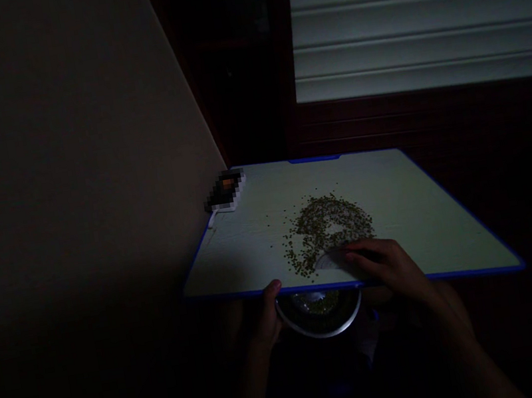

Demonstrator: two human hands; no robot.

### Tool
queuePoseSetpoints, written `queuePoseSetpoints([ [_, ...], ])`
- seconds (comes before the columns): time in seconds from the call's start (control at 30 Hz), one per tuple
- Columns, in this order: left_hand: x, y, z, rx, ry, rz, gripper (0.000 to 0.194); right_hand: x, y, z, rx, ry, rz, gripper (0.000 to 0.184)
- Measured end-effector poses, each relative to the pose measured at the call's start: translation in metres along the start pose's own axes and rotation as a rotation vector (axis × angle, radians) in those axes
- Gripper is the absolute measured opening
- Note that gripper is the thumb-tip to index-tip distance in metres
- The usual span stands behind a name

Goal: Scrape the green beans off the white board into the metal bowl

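Small dark seeds or beans (332, 219) lie scattered over a pale board (430, 213) with a blue edge. My right hand (392, 263) is closed on a clear, thin, curved piece (329, 260), somewhat like a protractor, which rests at the near side of the seeds. Just below the board's front edge is a round metal bowl (325, 335) with more seeds inside. My left hand (267, 316) grips the bowl's left side, its thumb reaching up to the board's edge. The left fingers are mostly hidden in the dark.
A phone-like device (227, 191), its screen blurred out, lies at the board's far left corner with a white cable (213, 219). A wall (87, 153) rises on the left. Behind the board stands dark wooden furniture with a pale slatted panel (419, 20). The room is dim.
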State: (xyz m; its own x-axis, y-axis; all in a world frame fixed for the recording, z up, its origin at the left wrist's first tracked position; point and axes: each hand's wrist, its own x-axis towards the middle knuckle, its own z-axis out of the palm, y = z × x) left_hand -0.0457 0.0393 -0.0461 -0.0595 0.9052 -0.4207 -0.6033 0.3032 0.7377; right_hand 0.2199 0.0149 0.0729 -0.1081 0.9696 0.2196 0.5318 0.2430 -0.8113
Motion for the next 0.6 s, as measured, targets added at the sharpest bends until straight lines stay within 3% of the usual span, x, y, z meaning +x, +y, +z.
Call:
queuePoseSetpoints([
  [0.4,-0.0053,0.0042,0.0051,0.02,-0.001,-0.052,0.054,0.0004,-0.0032,-0.0023,0.017,-0.06,-0.019,0.024],
  [0.6,-0.005,0.0038,0.0027,0.016,0.007,0.039,0.058,0.001,-0.0036,-0.0016,0.031,-0.089,-0.049,0.023],
])
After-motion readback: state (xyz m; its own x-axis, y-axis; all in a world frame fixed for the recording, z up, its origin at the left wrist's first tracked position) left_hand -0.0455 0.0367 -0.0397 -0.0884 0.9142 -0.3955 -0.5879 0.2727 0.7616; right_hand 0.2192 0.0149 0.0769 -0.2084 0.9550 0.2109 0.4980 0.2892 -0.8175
